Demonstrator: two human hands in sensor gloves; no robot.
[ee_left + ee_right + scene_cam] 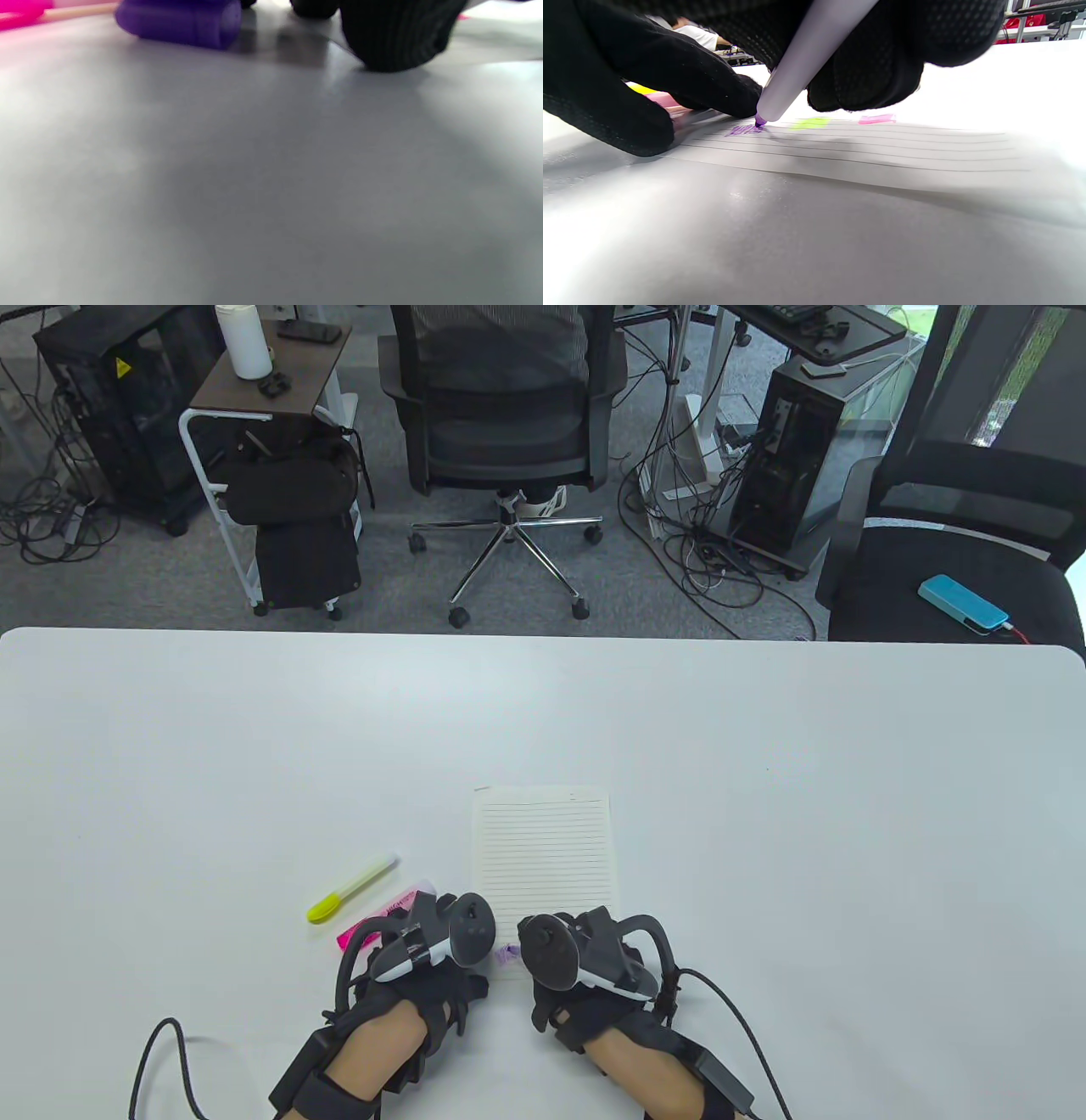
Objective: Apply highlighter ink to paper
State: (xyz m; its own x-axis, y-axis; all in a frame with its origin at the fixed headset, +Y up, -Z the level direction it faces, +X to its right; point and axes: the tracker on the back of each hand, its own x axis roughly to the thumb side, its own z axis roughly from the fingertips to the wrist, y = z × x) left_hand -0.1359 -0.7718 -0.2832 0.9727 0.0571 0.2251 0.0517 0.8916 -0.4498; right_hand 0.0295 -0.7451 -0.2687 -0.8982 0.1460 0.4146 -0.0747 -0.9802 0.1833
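- A yellow-capped highlighter pen [352, 889] and a pink highlighter pen [373, 923] are laid on the table, left of the sheet; their swatches are judged done.
- The left hand [424, 976] is rested at the sheet's near-left corner; its finger state cannot be told. A purple cap [180, 21] lies beside it.
- On the lined paper sheet [545, 857], purple [744, 129], yellow-green [811, 123] and pink [877, 119] swatches are seen.
- The lilac-barrelled purple highlighter [801, 63] is pinched by the right hand [585, 959], tip on the paper; recapping is judged outstanding.
- A matt white table [848, 814] carries everything; office chairs and computer towers stand beyond.
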